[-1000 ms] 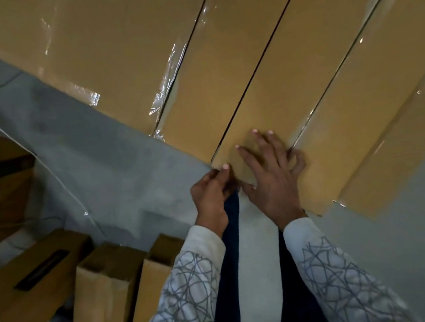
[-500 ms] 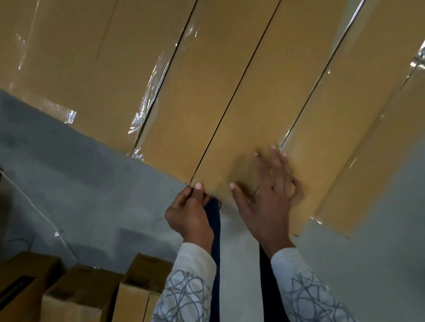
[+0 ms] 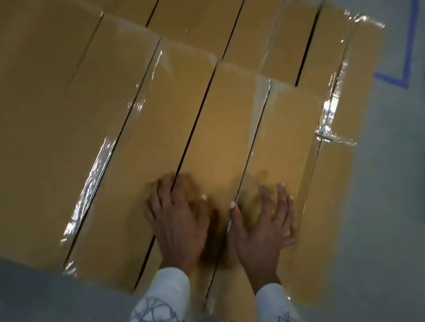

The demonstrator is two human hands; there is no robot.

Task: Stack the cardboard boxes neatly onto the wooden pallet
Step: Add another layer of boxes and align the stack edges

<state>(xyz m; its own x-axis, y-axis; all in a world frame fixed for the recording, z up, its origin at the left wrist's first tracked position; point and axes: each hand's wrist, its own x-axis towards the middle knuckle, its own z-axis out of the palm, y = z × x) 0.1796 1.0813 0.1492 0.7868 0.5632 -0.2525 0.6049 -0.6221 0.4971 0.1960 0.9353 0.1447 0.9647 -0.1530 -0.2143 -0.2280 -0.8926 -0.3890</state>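
grey concrete floor (image 3: 29,315) fills the near left corner; beyond it lie the brown cardboard boxes (image 3: 200,123), long flat-topped cartons set side by side, running from near to far and filling the middle and far part of the view; what they rest on is hidden beneath them; the leftmost is a wide brown carton (image 3: 18,122), and a strip of clear glossy packing tape (image 3: 90,188) shines along its right edge; right of that strip lies a long narrow box, then a dark open gap (image 3: 195,130); the left hand (image 3: 179,221) lies palm down across the near part of that gap, fingers straight and a little spread, touching the box tops on both sides and holding nothing; its white sleeve with a grey line pattern (image 3: 152,317) comes in from the near edge; just right of it the right hand (image 3: 264,225) lies flat too, fingers splayed wide on the next box top, thumb tip at a taped seam, gripping nothing; both hands are blurred; further right a crumpled knot of tape (image 3: 327,134) sits at the boxes' edge; on the floor at the far right runs a blue tape line (image 3: 412,4) with a corner
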